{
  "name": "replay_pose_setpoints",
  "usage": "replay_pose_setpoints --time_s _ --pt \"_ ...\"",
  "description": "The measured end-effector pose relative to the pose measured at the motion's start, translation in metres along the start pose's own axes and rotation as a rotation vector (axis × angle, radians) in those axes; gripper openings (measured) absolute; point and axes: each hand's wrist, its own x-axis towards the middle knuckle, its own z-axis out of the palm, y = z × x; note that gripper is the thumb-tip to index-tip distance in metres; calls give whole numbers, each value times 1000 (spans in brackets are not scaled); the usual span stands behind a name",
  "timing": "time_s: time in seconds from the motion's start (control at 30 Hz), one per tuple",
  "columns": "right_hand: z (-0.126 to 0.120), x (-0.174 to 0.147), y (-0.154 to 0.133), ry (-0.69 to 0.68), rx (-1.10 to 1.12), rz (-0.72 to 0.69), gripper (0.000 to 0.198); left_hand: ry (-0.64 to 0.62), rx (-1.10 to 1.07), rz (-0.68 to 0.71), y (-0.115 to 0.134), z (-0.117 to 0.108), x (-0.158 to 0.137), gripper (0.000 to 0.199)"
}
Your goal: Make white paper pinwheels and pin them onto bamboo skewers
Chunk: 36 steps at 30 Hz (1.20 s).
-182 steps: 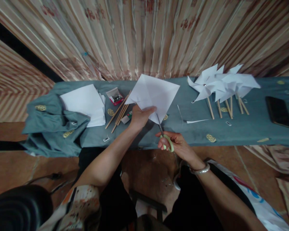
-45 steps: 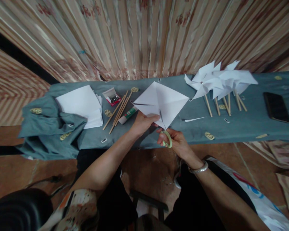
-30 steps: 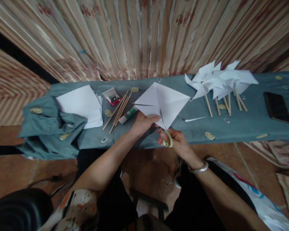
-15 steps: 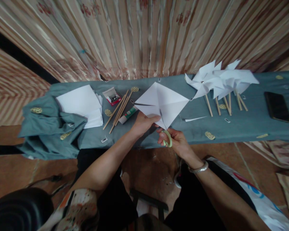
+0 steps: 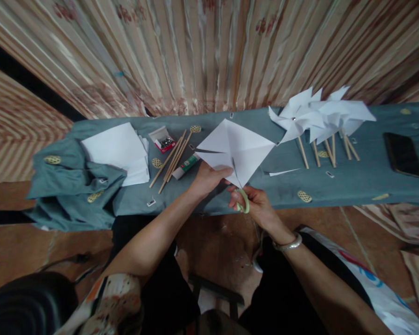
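Observation:
A square sheet of white paper [image 5: 246, 149] with crossing creases is turned corner-down in front of me. One slit runs in from its left corner. My left hand [image 5: 211, 179] pinches the lower left edge, thumb on top and fingers beneath. Closed round the pale green handles of the scissors [image 5: 245, 201] is my right hand [image 5: 256, 204], just below the lower corner. The scissor blades lie at that corner along the crease, with part of a blade showing on the paper.
Left on the cloth-covered table [image 5: 286, 186] are stacked white paper [image 5: 117, 146], wooden sticks [image 5: 174, 160], a glue stick [image 5: 185, 166] and a small box of metal pins [image 5: 163, 139]. Right are several paper pinwheels [image 5: 321, 116], a paper sliver [image 5: 284, 172] and a phone [image 5: 403, 154].
Hardly anything differs. Both hands, the paper and the scissors keep nearly the same place.

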Motion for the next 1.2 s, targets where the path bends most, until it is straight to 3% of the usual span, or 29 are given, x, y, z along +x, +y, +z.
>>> replay_pose_setpoints --time_s 0.67,1.2 --pt "5 3 -6 25 66 38 48 17 -38 -5 5 2 -3 8" --pt "4 -3 -4 -62 -7 -12 47 39 -86 8 5 -2 -9 11"
